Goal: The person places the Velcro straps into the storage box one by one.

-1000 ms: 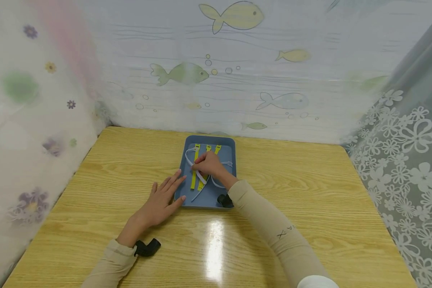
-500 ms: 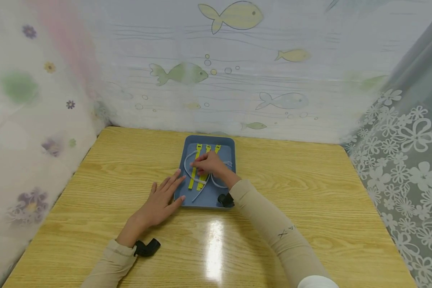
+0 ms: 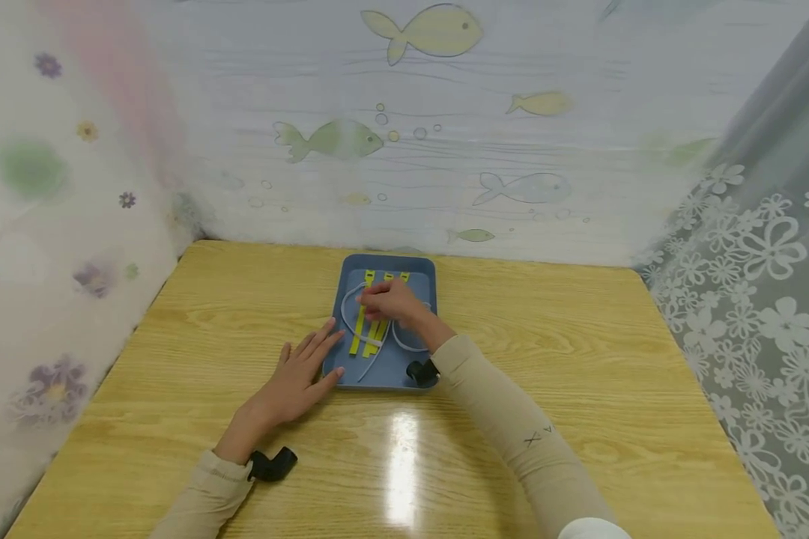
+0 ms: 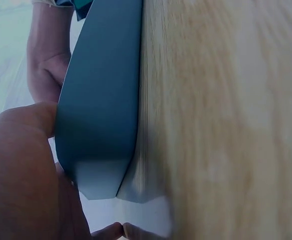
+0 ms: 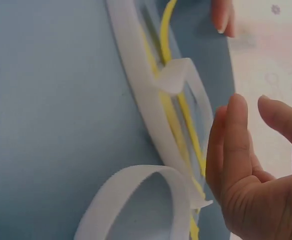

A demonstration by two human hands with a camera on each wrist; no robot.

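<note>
A blue tray [image 3: 387, 260] lies mid-table holding yellow straps [image 3: 359, 333] and looped white straps [image 3: 346, 318]. My right hand [image 3: 380, 299] hovers over the far half of the tray. In the right wrist view its fingers [image 5: 230, 150] are relaxed beside the yellow straps [image 5: 168, 30] and the white strap [image 5: 140, 100], with nothing held between them. My left hand [image 3: 310, 359] lies flat on the table at the tray's front left corner. In the left wrist view its thumb [image 4: 20, 145] rests against the tray wall [image 4: 100, 110].
The wooden table [image 3: 580, 359] is walled by fish-print sheeting at the back and flowered curtains on both sides. Black camera mounts sit at the left wrist [image 3: 273, 464] and the right wrist [image 3: 421, 372]. A glare patch lies in front of the tray.
The right hand has shifted a little toward the tray's far end, and the white strap it pinched now lies loose on the tray. The left hand has stayed put.
</note>
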